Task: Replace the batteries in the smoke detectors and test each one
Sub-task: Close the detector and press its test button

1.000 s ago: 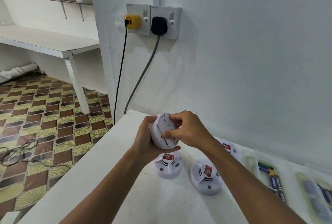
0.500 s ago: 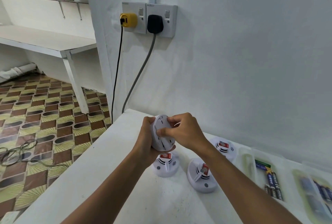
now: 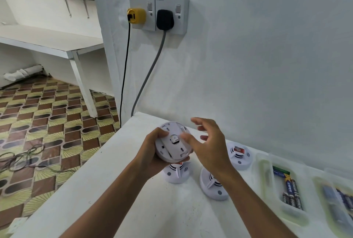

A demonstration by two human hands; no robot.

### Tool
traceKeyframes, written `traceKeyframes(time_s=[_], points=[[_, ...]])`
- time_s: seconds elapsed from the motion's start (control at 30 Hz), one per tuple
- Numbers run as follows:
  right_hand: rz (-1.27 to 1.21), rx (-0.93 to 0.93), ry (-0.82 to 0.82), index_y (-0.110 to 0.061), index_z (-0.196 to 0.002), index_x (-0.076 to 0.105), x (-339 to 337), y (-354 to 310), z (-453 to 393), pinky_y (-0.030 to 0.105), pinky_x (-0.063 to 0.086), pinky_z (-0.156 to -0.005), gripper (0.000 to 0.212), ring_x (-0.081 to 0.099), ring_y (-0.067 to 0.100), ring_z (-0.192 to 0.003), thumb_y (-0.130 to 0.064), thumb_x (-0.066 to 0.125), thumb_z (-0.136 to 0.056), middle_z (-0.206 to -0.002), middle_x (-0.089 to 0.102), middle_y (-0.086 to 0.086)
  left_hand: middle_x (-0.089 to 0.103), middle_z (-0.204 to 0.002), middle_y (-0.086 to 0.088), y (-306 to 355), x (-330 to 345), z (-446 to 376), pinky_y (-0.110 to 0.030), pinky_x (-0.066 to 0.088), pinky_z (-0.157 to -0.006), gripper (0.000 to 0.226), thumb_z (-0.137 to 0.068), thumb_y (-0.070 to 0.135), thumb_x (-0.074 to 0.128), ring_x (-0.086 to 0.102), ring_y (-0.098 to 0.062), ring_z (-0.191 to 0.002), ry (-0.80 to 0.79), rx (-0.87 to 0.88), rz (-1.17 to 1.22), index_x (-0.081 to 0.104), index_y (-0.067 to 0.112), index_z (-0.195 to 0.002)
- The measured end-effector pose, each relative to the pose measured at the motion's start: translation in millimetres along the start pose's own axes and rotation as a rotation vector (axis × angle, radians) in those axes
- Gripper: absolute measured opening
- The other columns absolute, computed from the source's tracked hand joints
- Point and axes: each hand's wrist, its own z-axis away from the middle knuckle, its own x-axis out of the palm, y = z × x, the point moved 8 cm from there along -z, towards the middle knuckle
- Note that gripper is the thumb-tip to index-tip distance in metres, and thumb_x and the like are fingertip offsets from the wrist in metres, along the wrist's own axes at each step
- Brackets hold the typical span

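Observation:
My left hand (image 3: 152, 151) grips a round white smoke detector (image 3: 172, 142) above the white table (image 3: 107, 190), its back plate turned toward me. My right hand (image 3: 208, 144) hovers just to its right with fingers spread; one fingertip rests near the detector's centre. Three more white detectors stand on the table: one (image 3: 176, 173) under the held one, one (image 3: 214, 186) partly hidden by my right forearm, one (image 3: 238, 154) nearer the wall. A clear tray (image 3: 267, 178) holds several blue batteries (image 3: 290, 190).
A second clear tray (image 3: 324, 199) with batteries lies at the right edge. Above the table, a double wall socket (image 3: 172, 14) carries a yellow plug and a black plug, whose cables hang down past the table's corner. Patterned floor with loose cables lies to the left.
My right hand has come off the detector's rim and opened its fingers. The detector has turned so more of its back plate faces me, still in my left hand.

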Motion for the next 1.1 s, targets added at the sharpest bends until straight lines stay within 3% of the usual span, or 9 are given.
traceKeyframes(time_s=[0.13, 0.2, 0.33, 0.43, 0.53, 0.73, 0.83, 0.97, 1.1], points=[[-0.443, 0.356, -0.324, -0.017, -0.125, 0.055, 16, 26, 19, 0.040, 0.059, -0.080, 0.056, 0.070, 0.026, -0.095, -0.014, 0.079, -0.075, -0.111, 0.069, 0.009, 0.070, -0.094, -0.020, 8, -5, 6, -0.043, 0.055, -0.071, 0.037, -0.073, 0.018, 0.049, 0.068, -0.031, -0.078, -0.016, 0.075, -0.043, 0.064, 0.006, -0.105], [-0.547, 0.405, -0.410, -0.012, -0.122, 0.056, 27, 26, 29, 0.047, 0.058, -0.082, 0.052, 0.070, 0.037, -0.090, -0.003, 0.077, -0.075, -0.101, 0.072, 0.019, 0.070, -0.090, -0.018, 9, -8, 7, -0.039, 0.057, -0.066, 0.038, -0.070, 0.021, 0.054, 0.068, -0.029, -0.077, -0.012, 0.112, -0.090, 0.064, 0.009, -0.104], [-0.606, 0.442, -0.325, -0.005, -0.114, 0.058, 32, 32, 34, 0.046, 0.058, -0.080, 0.050, 0.070, 0.042, -0.084, 0.005, 0.079, -0.069, -0.093, 0.072, 0.025, 0.070, -0.092, -0.017, 10, -14, 10, -0.040, 0.056, -0.067, 0.039, -0.070, 0.028, 0.055, 0.067, -0.030, -0.081, 0.072, 0.146, -0.154, 0.066, 0.013, -0.104], [-0.595, 0.479, -0.224, -0.002, -0.110, 0.057, 32, 40, 37, 0.046, 0.058, -0.079, 0.048, 0.071, 0.041, -0.084, 0.005, 0.079, -0.069, -0.093, 0.072, 0.024, 0.068, -0.104, -0.013, 18, -21, 14, -0.044, 0.057, -0.073, 0.033, -0.082, 0.030, 0.066, 0.066, -0.030, -0.095, 0.230, 0.260, -0.395, 0.060, 0.019, -0.112], [-0.621, 0.477, -0.218, -0.004, -0.108, 0.056, 37, 40, 42, 0.048, 0.058, -0.079, 0.042, 0.070, 0.038, -0.090, -0.003, 0.079, -0.073, -0.098, 0.071, 0.022, 0.069, -0.103, -0.008, 23, -18, 19, -0.039, 0.059, -0.073, 0.021, -0.089, 0.021, 0.063, 0.068, -0.025, -0.092, 0.270, 0.331, -0.470, 0.059, 0.019, -0.110], [-1.138, 0.685, -0.402, -0.009, -0.122, 0.064, 56, 34, 44, 0.070, 0.040, -0.094, 0.061, 0.054, 0.053, -0.115, -0.055, 0.058, -0.083, -0.124, 0.061, 0.027, 0.074, -0.096, -0.002, 31, -4, 20, -0.028, 0.057, -0.071, 0.020, -0.090, 0.026, 0.056, 0.070, -0.021, -0.088, 0.129, 0.323, -0.558, 0.065, 0.021, -0.108], [-1.227, 0.700, -0.499, -0.012, -0.122, 0.066, 64, 25, 46, 0.068, 0.037, -0.099, 0.059, 0.052, 0.050, -0.120, -0.058, 0.047, -0.089, -0.128, 0.060, 0.023, 0.073, -0.097, 0.000, 25, 3, 19, -0.026, 0.056, -0.067, 0.023, -0.090, 0.030, 0.056, 0.069, -0.019, -0.090, 0.077, 0.290, -0.613, 0.065, 0.023, -0.110], [-1.308, 0.765, -0.471, -0.010, -0.116, 0.070, 66, 22, 49, 0.064, 0.039, -0.098, 0.051, 0.057, 0.050, -0.112, -0.047, 0.052, -0.086, -0.125, 0.062, 0.024, 0.070, -0.106, 0.003, 27, 8, 22, -0.033, 0.058, -0.067, 0.034, -0.083, 0.043, 0.062, 0.067, -0.020, -0.098, 0.056, 0.296, -0.726, 0.065, 0.027, -0.112], [-1.361, 0.802, -0.357, -0.012, -0.121, 0.065, 67, 30, 49, 0.054, 0.044, -0.094, 0.054, 0.058, 0.041, -0.109, -0.046, 0.054, -0.081, -0.123, 0.063, 0.022, 0.053, -0.124, 0.009, 47, 11, 29, -0.033, 0.050, -0.090, 0.049, -0.076, 0.047, 0.072, 0.050, -0.016, -0.114, 0.351, 0.520, -1.218, 0.058, 0.031, -0.121]])
